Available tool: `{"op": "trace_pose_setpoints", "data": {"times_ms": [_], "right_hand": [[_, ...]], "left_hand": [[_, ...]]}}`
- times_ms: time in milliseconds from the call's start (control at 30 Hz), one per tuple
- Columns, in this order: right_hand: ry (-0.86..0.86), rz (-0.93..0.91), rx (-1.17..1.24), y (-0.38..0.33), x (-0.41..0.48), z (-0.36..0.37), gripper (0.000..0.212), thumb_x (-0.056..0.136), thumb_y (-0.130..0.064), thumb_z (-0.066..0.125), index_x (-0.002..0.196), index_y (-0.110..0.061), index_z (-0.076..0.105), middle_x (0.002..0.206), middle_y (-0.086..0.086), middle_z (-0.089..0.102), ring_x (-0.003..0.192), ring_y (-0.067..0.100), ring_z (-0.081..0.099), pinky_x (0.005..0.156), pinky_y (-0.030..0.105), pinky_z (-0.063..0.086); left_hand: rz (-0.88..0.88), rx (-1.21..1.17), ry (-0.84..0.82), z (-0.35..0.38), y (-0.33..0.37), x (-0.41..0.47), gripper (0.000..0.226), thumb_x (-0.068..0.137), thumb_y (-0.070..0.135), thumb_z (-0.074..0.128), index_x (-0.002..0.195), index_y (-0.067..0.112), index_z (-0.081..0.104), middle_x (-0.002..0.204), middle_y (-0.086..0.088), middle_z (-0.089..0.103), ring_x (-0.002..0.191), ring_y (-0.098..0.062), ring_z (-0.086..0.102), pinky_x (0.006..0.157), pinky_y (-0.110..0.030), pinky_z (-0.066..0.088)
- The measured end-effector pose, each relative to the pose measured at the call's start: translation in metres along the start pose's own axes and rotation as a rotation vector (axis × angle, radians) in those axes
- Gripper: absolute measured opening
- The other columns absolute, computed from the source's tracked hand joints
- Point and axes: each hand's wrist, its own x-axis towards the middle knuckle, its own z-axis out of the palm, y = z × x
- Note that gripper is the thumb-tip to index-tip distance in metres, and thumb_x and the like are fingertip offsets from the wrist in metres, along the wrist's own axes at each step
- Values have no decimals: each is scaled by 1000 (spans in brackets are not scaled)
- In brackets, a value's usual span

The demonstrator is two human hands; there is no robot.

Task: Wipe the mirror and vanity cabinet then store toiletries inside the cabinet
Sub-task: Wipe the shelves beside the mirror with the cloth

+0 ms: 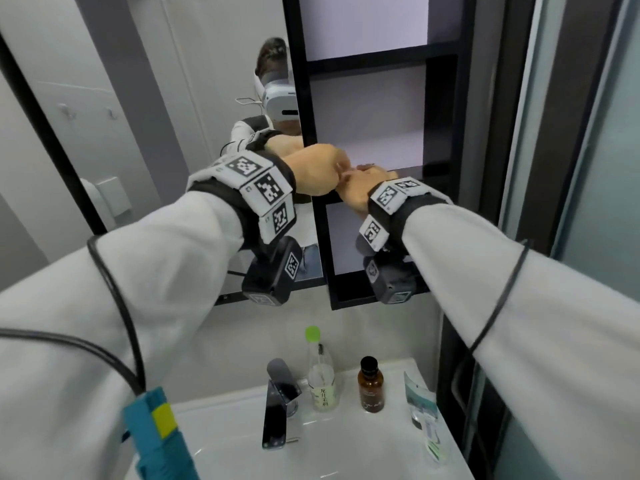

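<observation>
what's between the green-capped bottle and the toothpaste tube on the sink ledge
In the head view, a brown bottle with a black cap stands upright between the green-capped bottle and the toothpaste tube, apart from both.

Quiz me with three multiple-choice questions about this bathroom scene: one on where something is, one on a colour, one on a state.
1. Where does the brown glass bottle stand?
A. on a cabinet shelf
B. on the white sink ledge
C. in a hand

2. What colour is the clear bottle's cap?
A. green
B. red
C. black

3. How are the black cabinet shelves?
A. full
B. shut behind a door
C. open, bare

Answers: 1 B, it sits right of the tap; 2 A, the cap is light green; 3 C, the visible shelves hold nothing.
</observation>
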Motion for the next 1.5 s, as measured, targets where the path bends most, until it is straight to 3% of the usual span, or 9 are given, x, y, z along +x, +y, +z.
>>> {"op": "trace_pose_setpoints", "data": {"times_ms": [200, 433, 600, 867, 1000, 1167, 1300, 1400, 1500], "right_hand": [[-82, 188, 258, 61, -1, -11, 55, 86, -70, 28, 131, -41, 43, 154, -2, 26, 142, 26, 20, 113, 42, 18], [94, -52, -49, 6, 2, 6, 37, 94, -19, 30, 127, -19, 46, 130, 9, 54, 123, 31, 46, 89, 42, 37], [-75, 24, 86, 53, 0, -3, 50, 84, -68, 21, 127, -47, 38, 145, -7, 39, 139, 32, 26, 109, 49, 22], [-27, 3, 174, 13, 6, 2, 46, 101, -28, 20, 143, -15, 33, 151, 7, 32, 136, 29, 33, 115, 39, 17], [-79, -74, 237, 56, -14, -12, 39, 99, -43, 23, 115, -23, 52, 106, 2, 63, 115, 16, 51, 108, 35, 22], [-69, 53, -138, 43, -7, -9, 43, 99, -38, 20, 138, -24, 31, 148, 12, 31, 134, 41, 30, 112, 46, 20], [-46, -124, 176, 16, -9, -2, 43, 100, -35, 24, 139, -28, 39, 153, -4, 29, 140, 23, 23, 111, 34, 17], [-96, 35, 544, 53, -10, -2, 52, 89, -63, 40, 135, -39, 44, 148, -13, 32, 142, 14, 17, 114, 30, 10], [-64, 238, 402, 73, -3, -8, 55, 83, -71, 38, 123, -35, 51, 146, -8, 34, 143, 22, 14, 117, 34, 7]], "left_hand": [[13, -88, 8, 0, 9, 2, 53, 93, -1, 34, 145, 6, 28, 147, -13, 40, 134, -25, 40, 106, -28, 36], [2, -88, 4, 15, -1, -2, 50, 92, -3, 36, 141, 2, 31, 133, -21, 51, 118, -31, 53, 77, -22, 42], [-16, -139, 3, 13, -2, -6, 53, 90, -5, 36, 142, 3, 32, 138, -14, 49, 127, -26, 48, 103, -29, 41], [-34, -72, 25, 19, 5, -13, 46, 89, -7, 35, 133, -2, 43, 135, -19, 51, 126, -29, 48, 97, -25, 37], [-10, -60, 25, 22, 6, -15, 46, 88, -8, 36, 132, -1, 46, 134, -18, 52, 126, -28, 47, 102, -30, 38], [-25, -52, -69, 18, 5, -19, 48, 86, -8, 36, 131, -1, 49, 135, -19, 52, 127, -29, 47, 99, -28, 40], [-91, -21, -15, 12, 7, -19, 26, 93, 8, 43, 108, 5, 63, 114, -15, 62, 116, -31, 55, 89, -30, 43], [-99, 1, 7, 12, 9, -18, 32, 94, 10, 41, 120, 4, 60, 126, -15, 59, 119, -30, 53, 97, -33, 42], [-115, 22, 7, 10, 10, -18, 34, 94, 8, 40, 123, 4, 57, 129, -14, 56, 120, -29, 52, 97, -32, 41]]}}
